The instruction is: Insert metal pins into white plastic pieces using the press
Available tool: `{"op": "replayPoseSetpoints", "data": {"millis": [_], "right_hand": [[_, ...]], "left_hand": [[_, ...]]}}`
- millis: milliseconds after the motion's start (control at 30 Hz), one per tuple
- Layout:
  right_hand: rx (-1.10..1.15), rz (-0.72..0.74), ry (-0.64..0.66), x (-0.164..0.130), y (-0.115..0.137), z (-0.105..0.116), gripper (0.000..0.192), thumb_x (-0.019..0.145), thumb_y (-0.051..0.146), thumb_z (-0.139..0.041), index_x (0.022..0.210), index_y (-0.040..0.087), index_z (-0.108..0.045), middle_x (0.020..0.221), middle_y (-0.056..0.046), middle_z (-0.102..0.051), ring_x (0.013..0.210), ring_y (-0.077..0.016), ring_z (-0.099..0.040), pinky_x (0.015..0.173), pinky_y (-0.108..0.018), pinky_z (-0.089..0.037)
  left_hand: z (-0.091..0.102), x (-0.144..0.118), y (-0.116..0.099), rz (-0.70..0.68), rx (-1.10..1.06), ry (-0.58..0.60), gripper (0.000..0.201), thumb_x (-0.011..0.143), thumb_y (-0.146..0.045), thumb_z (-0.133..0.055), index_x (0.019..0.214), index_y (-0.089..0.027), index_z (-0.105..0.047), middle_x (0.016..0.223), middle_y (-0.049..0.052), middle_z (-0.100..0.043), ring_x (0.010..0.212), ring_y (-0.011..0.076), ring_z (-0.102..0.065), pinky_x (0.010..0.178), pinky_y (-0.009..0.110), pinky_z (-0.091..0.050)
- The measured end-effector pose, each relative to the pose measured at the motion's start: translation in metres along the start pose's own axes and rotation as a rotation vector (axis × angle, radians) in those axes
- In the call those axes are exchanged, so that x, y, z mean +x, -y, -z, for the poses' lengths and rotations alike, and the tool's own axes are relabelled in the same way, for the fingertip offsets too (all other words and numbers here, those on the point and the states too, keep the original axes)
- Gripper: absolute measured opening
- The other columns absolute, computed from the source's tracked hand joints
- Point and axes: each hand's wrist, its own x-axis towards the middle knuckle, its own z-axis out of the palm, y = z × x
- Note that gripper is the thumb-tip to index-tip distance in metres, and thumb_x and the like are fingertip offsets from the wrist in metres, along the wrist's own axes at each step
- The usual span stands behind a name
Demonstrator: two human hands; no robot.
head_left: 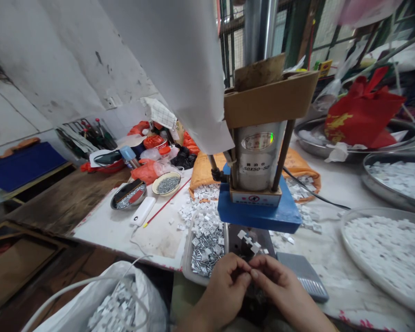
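Both hands meet at the near edge of the table, just in front of a small press; the left hand point(224, 288) and the right hand point(280, 288) bring their fingertips together over something too small to make out, so whether the pinch is clamped on a part cannot be told; just beyond the fingertips, a few small white square pieces point(249, 240) lie on the dark base of the press point(257, 161), under its blue plate point(259, 214) and silver cylinder; touching the left side of the base, a clear tray point(190, 258) holds white pieces mixed with small metal parts; a grey ribbed pedal-like block point(304, 276) lies just right of the right hand; farther right, a wide round tray point(347, 249) is heaped with white pieces; at the near left, a white plastic bag point(90, 299) holds more of them; on the far left of the table a white power bank point(142, 212) lies near two small dishes of metal parts.
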Motion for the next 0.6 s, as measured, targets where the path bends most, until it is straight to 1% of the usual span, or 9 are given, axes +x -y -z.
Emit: {"op": "replayPoseSetpoints", "data": {"millis": [267, 600], "right_hand": [[-0.006, -0.002, -0.029, 0.0015, -0.0041, 0.0012, 0.032, 0.070, 0.049, -0.066, 0.076, 0.018, -0.064, 0.071, -0.003, -0.064, 0.068, -0.0182, -0.058, 0.062, -0.029, -0.047], [-0.070, -0.009, -0.011, 0.0003, -0.0004, 0.0014, 0.034, 0.073, 0.051, -0.062, 0.072, 0.018, -0.061, 0.066, -0.001, -0.060, 0.064, -0.0165, -0.052, 0.058, -0.027, -0.042]], "left_hand": [[-0.0018, -0.0008, 0.0026, -0.004, -0.032, -0.009, 0.011, 0.079, -0.009, -0.051, 0.078, -0.016, -0.059, 0.078, 0.000, -0.054, 0.074, 0.0135, -0.050, 0.068, 0.023, -0.039], [-0.0032, -0.0019, 0.0074, 0.027, -0.043, -0.026, 0.010, 0.080, -0.010, -0.051, 0.079, -0.016, -0.058, 0.079, 0.001, -0.055, 0.075, 0.0142, -0.050, 0.068, 0.024, -0.039]]}}
